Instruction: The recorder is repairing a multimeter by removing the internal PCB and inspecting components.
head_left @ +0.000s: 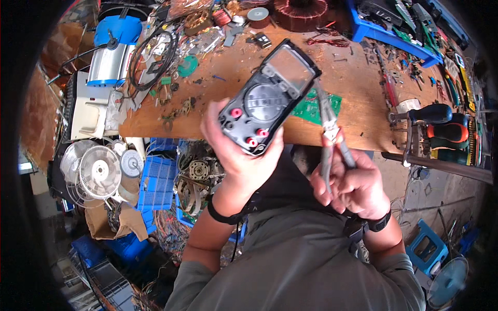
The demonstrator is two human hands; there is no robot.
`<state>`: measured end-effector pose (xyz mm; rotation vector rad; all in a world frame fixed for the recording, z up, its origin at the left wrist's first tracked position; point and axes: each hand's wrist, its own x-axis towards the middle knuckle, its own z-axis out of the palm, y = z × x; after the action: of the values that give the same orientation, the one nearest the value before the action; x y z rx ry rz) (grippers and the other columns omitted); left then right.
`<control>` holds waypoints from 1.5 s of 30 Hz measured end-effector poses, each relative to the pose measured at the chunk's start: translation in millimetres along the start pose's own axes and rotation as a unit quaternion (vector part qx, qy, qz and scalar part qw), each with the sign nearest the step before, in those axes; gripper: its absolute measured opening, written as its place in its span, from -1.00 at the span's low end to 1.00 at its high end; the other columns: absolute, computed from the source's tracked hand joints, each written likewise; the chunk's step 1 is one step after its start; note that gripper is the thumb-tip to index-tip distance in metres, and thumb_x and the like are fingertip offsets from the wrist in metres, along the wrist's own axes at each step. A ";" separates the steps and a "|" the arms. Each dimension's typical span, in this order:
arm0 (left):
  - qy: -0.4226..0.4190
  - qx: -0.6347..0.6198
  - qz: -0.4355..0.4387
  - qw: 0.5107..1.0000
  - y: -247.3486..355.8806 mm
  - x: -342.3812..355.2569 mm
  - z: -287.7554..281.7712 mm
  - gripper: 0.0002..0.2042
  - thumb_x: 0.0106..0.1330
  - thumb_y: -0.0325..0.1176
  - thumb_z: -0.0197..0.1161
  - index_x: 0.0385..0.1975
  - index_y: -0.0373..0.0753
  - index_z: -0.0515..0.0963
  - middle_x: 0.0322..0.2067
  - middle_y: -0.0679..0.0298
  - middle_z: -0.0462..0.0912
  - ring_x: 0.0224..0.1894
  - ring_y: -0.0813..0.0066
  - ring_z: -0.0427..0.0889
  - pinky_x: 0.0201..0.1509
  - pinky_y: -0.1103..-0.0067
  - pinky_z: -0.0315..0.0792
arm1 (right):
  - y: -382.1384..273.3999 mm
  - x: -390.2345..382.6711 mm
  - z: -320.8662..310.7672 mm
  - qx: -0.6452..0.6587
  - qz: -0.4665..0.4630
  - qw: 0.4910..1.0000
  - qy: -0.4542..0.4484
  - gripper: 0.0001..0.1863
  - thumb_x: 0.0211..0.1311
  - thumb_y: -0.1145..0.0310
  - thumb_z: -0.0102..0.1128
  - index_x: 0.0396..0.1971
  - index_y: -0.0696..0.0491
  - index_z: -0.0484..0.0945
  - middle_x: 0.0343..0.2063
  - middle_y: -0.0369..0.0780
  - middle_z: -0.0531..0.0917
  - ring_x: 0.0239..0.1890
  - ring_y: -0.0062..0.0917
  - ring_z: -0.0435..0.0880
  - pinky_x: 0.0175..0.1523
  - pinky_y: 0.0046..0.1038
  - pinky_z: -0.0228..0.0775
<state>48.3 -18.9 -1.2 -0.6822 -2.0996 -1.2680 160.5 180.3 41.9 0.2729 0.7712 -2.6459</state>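
My left hand (241,163) is wrapped round the lower end of a black multimeter casing (265,101), tilted over the table's near edge. Wood shows through its screen window, and a round dial part and red-ringed sockets sit below that window. In my right hand (355,186) is a pair of long-nose pliers (329,123), gripped by the handles. Their jaws point up to the casing's right side; whether the tips touch it I cannot tell. Partly hidden behind casing and pliers, a green circuit board (306,110) lies on the wooden table (358,111).
Copper coils (301,13), scraps and a black cable (134,72) cover the table's far and left parts. Screwdrivers (430,113) stand in a rack at the right edge. A blue bin (399,47) sits far right. Below left are a fan (99,172) and blue crates (157,181).
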 end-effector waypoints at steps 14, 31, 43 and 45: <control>-0.013 -0.061 -0.137 0.989 -1.2 3.9 -11.9 -0.06 -0.03 -0.66 0.44 0.35 -0.36 -0.04 0.15 0.07 0.30 0.17 0.34 0.42 0.27 0.41 0.37 | -30.3 41.3 -79.1 0.353 -0.012 0.935 -0.010 -0.62 -0.05 0.68 -0.22 -0.21 0.38 0.49 0.08 0.26 0.45 0.12 0.08 0.51 0.01 -0.11 0.68; 0.011 -0.457 -0.437 0.775 -16.2 18.1 -31.3 -0.58 0.30 -0.42 0.26 0.14 -0.39 0.44 0.00 0.13 0.59 0.01 0.36 0.60 0.12 0.47 0.47 | -25.7 1.0 -66.1 0.087 -0.074 0.993 0.003 -0.64 -0.23 0.61 -0.07 -0.28 0.24 0.44 -0.04 0.24 0.55 -0.04 0.02 0.64 -0.19 -0.20 0.70; -0.095 -0.592 -0.537 0.593 0.2 19.4 -32.7 -0.29 0.42 0.30 -0.15 0.18 -0.26 0.45 -0.06 -0.01 0.66 -0.19 0.10 0.69 -0.17 0.36 0.54 | -9.4 8.0 -1.5 -0.217 0.054 0.971 -0.085 -0.77 0.03 0.77 -0.06 -0.36 0.14 0.44 -0.12 -0.10 0.59 -0.12 -0.46 0.63 -0.18 -0.49 0.55; -0.091 -0.601 -0.543 0.579 -0.9 17.5 -33.3 -0.31 0.42 0.28 -0.14 0.17 -0.26 0.46 -0.06 0.01 0.66 -0.18 0.09 0.69 -0.16 0.36 0.54 | -8.5 8.3 1.1 -0.221 0.054 0.970 -0.085 -0.77 0.01 0.77 -0.06 -0.36 0.14 0.44 -0.13 -0.12 0.58 -0.14 -0.48 0.63 -0.19 -0.51 0.54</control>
<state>42.8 -47.1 23.0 0.2414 -1.3404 -3.5266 149.5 183.9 44.6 -0.0324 1.2161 -2.2804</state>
